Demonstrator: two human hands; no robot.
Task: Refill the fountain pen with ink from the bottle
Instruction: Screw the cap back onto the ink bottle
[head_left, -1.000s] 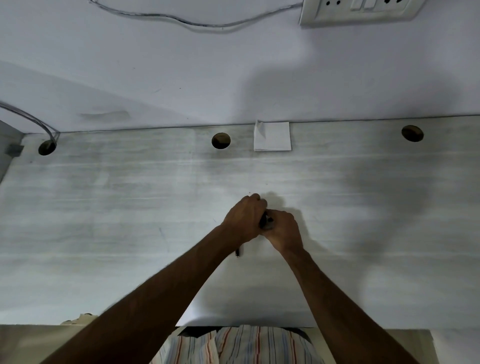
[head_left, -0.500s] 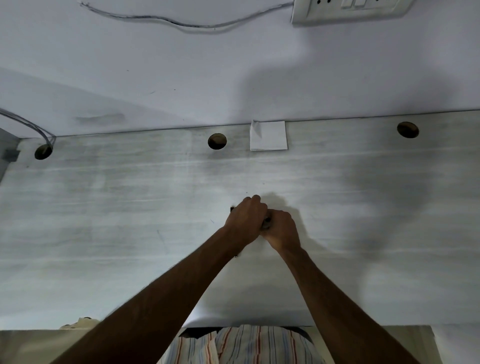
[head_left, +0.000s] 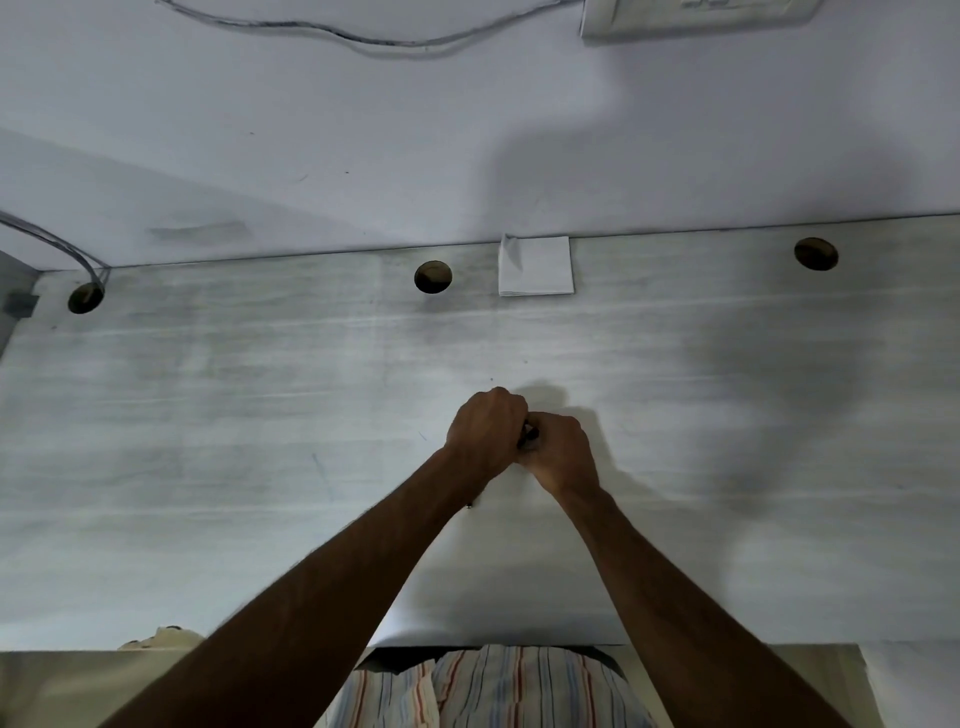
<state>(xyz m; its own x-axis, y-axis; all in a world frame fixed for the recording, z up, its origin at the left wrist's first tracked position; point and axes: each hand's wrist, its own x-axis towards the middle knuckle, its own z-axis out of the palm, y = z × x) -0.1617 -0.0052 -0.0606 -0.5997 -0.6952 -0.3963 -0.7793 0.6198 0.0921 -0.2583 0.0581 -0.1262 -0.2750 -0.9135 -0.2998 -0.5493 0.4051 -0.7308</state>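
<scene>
Fingers of both my hands are closing together around one small dark thing over the middle of the desk (head_left: 208, 415), and only a sliver of it is showing in the gap between them. My left hand (head_left: 485, 434) is curling over it from the left with the knuckles up, and my right hand (head_left: 561, 452) is pressing in from the right, the two touching. I am judging that dark piece (head_left: 530, 435) to be the fountain pen or the ink bottle's neck, but I cannot tell which, since my hands are covering nearly all of it. Just beneath my left wrist a small dark tip (head_left: 470, 504) is poking out, possibly the pen's end. I am holding both hands this tight and this close, I think, because I am twisting one part against another, steadying with one hand while the other turns. No bottle is showing clearly anywhere, so it may be hiding under my fists. Well apart, at the desk's far edge against the wall, a folded white paper (head_left: 536, 266) is lying beside a cable hole (head_left: 432, 277), probably waiting there for wiping ink.
</scene>
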